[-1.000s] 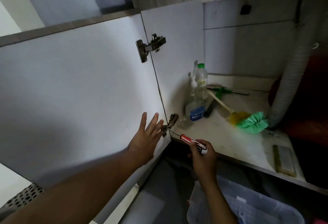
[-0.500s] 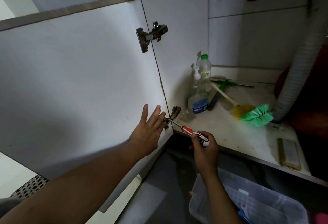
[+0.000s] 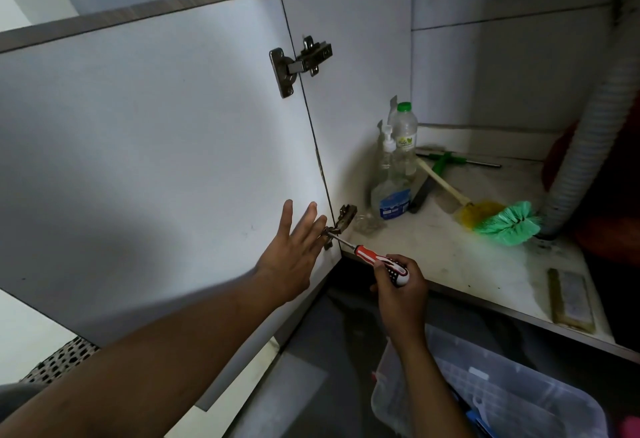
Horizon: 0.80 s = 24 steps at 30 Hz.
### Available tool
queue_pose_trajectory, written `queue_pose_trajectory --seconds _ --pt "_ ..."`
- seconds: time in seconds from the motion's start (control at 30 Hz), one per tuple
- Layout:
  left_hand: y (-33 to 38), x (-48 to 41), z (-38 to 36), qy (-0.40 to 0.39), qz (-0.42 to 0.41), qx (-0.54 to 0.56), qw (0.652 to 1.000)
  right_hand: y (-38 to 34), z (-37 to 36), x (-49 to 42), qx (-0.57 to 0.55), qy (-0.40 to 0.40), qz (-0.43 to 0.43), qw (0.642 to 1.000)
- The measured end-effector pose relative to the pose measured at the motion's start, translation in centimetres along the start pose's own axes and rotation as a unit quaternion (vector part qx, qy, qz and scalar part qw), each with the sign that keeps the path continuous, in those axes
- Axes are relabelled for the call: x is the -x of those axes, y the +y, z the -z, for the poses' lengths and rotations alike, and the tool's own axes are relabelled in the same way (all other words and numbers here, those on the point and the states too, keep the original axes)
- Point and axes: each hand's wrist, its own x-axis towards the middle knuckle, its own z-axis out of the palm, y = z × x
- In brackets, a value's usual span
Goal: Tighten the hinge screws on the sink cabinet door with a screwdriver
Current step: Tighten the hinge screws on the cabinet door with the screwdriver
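The white cabinet door point(image 3: 145, 160) stands swung open at the left. Its lower hinge point(image 3: 341, 224) sits at the door's bottom inner corner, and the upper hinge point(image 3: 299, 63) is higher on the same edge. My left hand point(image 3: 294, 254) lies flat on the door with fingers spread, fingertips beside the lower hinge. My right hand point(image 3: 398, 293) grips the red, white and black handle of a screwdriver point(image 3: 372, 259). Its metal tip rests on the door side of the lower hinge.
On the cabinet floor point(image 3: 467, 264) stand a spray bottle point(image 3: 391, 195) and a green-capped bottle point(image 3: 403, 139), with a green and yellow brush point(image 3: 498, 219), a squeegee point(image 3: 446, 160) and a sharpening stone point(image 3: 569, 299). A ribbed drain hose point(image 3: 595, 132) hangs at right. A clear plastic bin point(image 3: 502, 399) sits below.
The view has shifted slightly, so the hinges sit a little higher and further right in frame. Both hands stay in the same pose at the lower hinge.
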Motion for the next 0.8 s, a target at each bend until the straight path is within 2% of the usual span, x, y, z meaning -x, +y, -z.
queue_pose_trajectory --seconds 0.43,0.67,0.8 --pt "0.0 0.2 -0.1 0.002 0.0 -0.001 1.0 -0.3 0.0 -0.3 0.023 -0.002 0.011 1.0" --pt "-0.1 0.3 0.2 0.005 0.001 -0.001 1.0 -0.1 0.6 -1.6 0.049 -0.005 -0.034 0.998" --pt "-0.1 0.3 0.1 0.003 -0.002 -0.009 1.0 -0.5 0.9 -1.7 0.051 -0.012 -0.026 0.998"
